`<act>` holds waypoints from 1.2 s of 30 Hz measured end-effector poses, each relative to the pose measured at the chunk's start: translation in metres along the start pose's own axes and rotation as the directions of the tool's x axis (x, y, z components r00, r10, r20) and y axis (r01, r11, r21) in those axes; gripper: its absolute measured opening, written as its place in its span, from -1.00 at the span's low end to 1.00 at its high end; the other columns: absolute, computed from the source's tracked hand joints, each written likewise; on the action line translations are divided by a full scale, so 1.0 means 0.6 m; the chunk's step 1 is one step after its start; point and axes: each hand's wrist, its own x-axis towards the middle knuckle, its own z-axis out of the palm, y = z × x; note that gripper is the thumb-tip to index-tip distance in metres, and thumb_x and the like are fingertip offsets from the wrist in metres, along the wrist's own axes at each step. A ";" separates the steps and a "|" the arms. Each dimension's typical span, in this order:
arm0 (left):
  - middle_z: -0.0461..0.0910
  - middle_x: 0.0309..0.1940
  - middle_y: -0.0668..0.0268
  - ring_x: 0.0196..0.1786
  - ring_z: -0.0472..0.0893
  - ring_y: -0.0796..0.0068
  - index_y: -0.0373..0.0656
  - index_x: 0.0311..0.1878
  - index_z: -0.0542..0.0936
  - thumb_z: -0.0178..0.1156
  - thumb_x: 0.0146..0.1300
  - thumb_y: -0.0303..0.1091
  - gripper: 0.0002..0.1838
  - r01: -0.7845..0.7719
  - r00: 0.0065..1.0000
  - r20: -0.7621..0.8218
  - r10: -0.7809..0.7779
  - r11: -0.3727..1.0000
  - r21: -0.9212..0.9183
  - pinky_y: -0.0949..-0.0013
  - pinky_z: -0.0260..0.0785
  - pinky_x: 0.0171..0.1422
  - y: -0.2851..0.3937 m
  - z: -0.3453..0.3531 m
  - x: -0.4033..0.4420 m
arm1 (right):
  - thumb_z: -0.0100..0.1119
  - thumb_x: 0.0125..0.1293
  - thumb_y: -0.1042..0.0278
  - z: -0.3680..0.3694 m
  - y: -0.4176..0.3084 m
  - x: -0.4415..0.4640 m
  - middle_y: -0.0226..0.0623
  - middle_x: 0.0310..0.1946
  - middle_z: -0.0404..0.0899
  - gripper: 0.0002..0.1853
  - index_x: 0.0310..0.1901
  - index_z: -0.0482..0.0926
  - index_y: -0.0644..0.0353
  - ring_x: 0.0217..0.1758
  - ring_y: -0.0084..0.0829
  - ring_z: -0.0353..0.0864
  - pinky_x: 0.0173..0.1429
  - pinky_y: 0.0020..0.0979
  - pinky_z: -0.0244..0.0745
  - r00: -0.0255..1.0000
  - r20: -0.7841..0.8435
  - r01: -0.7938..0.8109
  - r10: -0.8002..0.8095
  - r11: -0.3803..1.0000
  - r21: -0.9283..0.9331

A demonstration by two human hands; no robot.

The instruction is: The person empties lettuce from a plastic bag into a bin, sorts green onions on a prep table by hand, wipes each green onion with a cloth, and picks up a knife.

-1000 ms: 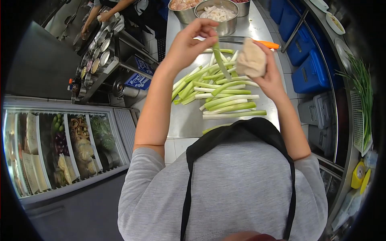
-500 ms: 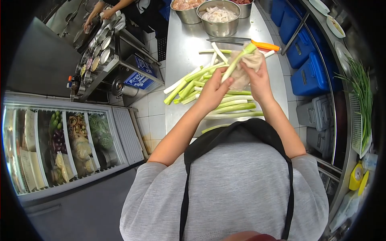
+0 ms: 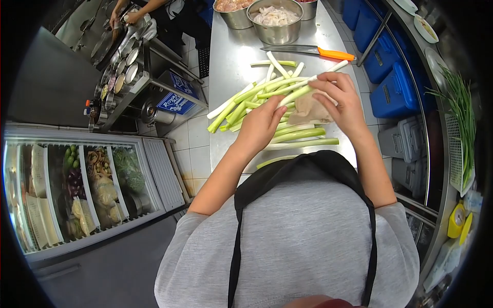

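Observation:
My left hand is closed around the near end of a pale green leek stalk, thumb on top. At the stalk's far part, the curled fingers of my right hand reach over it. A thin beige cloth hangs beneath the stalk and against my right thumb; its part inside the hand is hidden. Several more leek stalks lie loosely piled on the steel table to the left and under my hands. Other stalks lie side by side closer to my body.
Beyond the leeks lies a knife with an orange handle. Steel pots, one with pale meat, stand at the far end. Blue bins line the right. A co-worker's hands are at the stove, far left.
The held leek has come down and lies flatter, nearer the pile. My right hand has loosened from its bunched grip, and the cloth now hangs lower. The co-worker's hands have shifted slightly.

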 end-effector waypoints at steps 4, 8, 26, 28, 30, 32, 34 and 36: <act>0.51 -0.51 0.07 -0.40 0.52 0.14 -0.21 0.00 0.41 -0.06 0.32 -0.20 -0.68 0.049 0.988 0.152 -0.029 0.991 -0.124 0.24 0.31 -0.29 0.013 -0.018 -0.012 | 0.24 -0.01 0.49 -0.013 0.008 -0.001 -0.30 -0.32 0.49 -0.79 -0.26 0.59 0.17 -0.24 -0.32 0.44 -0.16 -0.40 0.34 0.993 0.023 0.119 -0.118 0.991 -0.066; 0.47 -0.54 0.16 -0.43 0.47 0.35 -0.21 0.00 0.40 -0.05 0.32 -0.18 -0.67 0.142 0.972 0.224 -0.067 0.931 -0.336 0.35 0.28 -0.29 -0.005 0.003 -0.015 | 0.21 0.01 0.52 -0.011 0.011 -0.010 -0.32 -0.44 0.45 -0.88 -0.37 0.52 0.20 -0.32 -0.32 0.41 -0.24 -0.38 0.35 0.991 -0.037 0.123 -0.129 0.984 -0.132; 0.13 -0.64 0.58 -0.63 0.07 0.79 -0.09 0.03 0.41 -0.14 0.38 -0.14 -0.69 0.414 0.859 0.501 -0.105 0.719 -0.559 0.67 -0.09 -0.59 0.009 0.021 -0.010 | 0.25 0.01 0.51 -0.003 0.025 -0.044 -0.31 -0.32 0.45 -0.78 -0.25 0.53 0.18 -0.30 -0.37 0.50 -0.26 -0.44 0.41 0.990 -0.138 -0.002 -0.003 0.999 -0.036; 0.13 -0.63 0.57 -0.62 0.07 0.79 -0.07 0.04 0.40 -0.15 0.38 -0.14 -0.69 0.438 0.854 0.509 -0.111 0.681 -0.586 0.68 -0.09 -0.59 0.011 0.022 -0.013 | 0.24 0.02 0.52 0.000 0.030 -0.047 -0.30 -0.34 0.44 -0.80 -0.27 0.52 0.19 -0.32 -0.34 0.50 -0.28 -0.42 0.41 0.992 -0.121 0.012 -0.020 0.998 -0.066; 0.13 -0.62 0.56 -0.62 0.07 0.79 -0.05 0.06 0.39 -0.16 0.39 -0.13 -0.69 0.463 0.846 0.522 -0.113 0.641 -0.612 0.68 -0.09 -0.59 0.011 0.029 -0.016 | 0.22 0.02 0.52 0.005 0.033 -0.049 -0.28 -0.35 0.44 -0.82 -0.28 0.51 0.21 -0.33 -0.31 0.50 -0.29 -0.39 0.41 0.994 -0.104 0.021 -0.031 0.995 -0.098; 0.17 -0.59 0.53 -0.61 0.10 0.77 -0.03 0.08 0.36 -0.18 0.39 -0.12 -0.68 0.478 0.844 0.526 -0.103 0.591 -0.650 0.67 -0.05 -0.59 0.008 0.042 -0.017 | 0.20 0.03 0.53 0.016 0.031 -0.046 -0.25 -0.39 0.43 -0.86 -0.34 0.48 0.22 -0.33 -0.25 0.48 -0.28 -0.34 0.40 0.987 -0.157 -0.039 0.026 0.996 -0.082; 0.19 -0.58 0.51 -0.61 0.12 0.75 -0.05 0.09 0.34 -0.18 0.39 -0.11 -0.67 0.478 0.861 0.495 -0.120 0.526 -0.704 0.65 -0.02 -0.59 0.010 0.051 -0.010 | 0.19 0.01 0.58 0.028 0.022 -0.049 -0.24 -0.40 0.42 -0.86 -0.37 0.46 0.25 -0.33 -0.25 0.47 -0.27 -0.36 0.39 0.993 -0.116 -0.005 -0.002 0.998 -0.059; 0.22 -0.57 0.49 -0.61 0.14 0.73 -0.06 0.10 0.33 -0.18 0.39 -0.11 -0.66 0.473 0.875 0.462 -0.144 0.455 -0.754 0.62 0.00 -0.59 0.008 0.059 0.000 | 0.18 -0.04 0.63 0.043 0.003 -0.053 -0.21 -0.40 0.42 -0.85 -0.40 0.45 0.26 -0.32 -0.23 0.46 -0.26 -0.37 0.38 0.999 -0.021 0.043 -0.043 0.999 0.028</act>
